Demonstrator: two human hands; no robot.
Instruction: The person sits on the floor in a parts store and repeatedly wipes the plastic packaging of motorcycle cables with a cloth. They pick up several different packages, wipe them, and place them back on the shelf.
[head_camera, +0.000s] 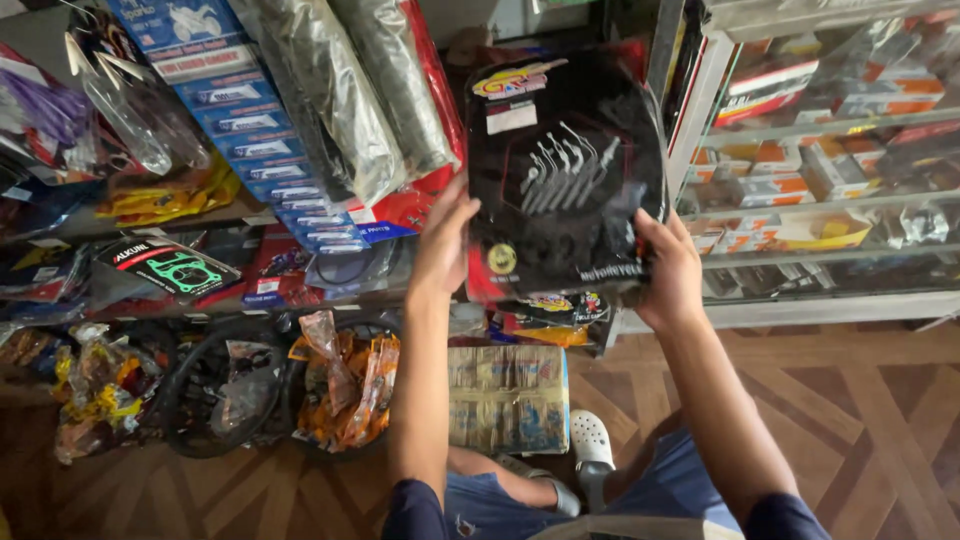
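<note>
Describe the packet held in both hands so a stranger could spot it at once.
Start at the glass display case on the right; just left of it, both hands hold up a large flat black packet. The left hand grips its left edge, the right hand its lower right corner. Unlike the blue and silvery packets around it, it shows a fan of silver cable ends behind clear plastic.

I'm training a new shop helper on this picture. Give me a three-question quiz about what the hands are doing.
1. True or false: both hands grip the black packet.
2. Which hand is at the packet's lower corner? A) left hand B) right hand
3. What white thing lies on the wooden floor between the arms?

Key: 1 true; 2 B; 3 a white clog.
</note>
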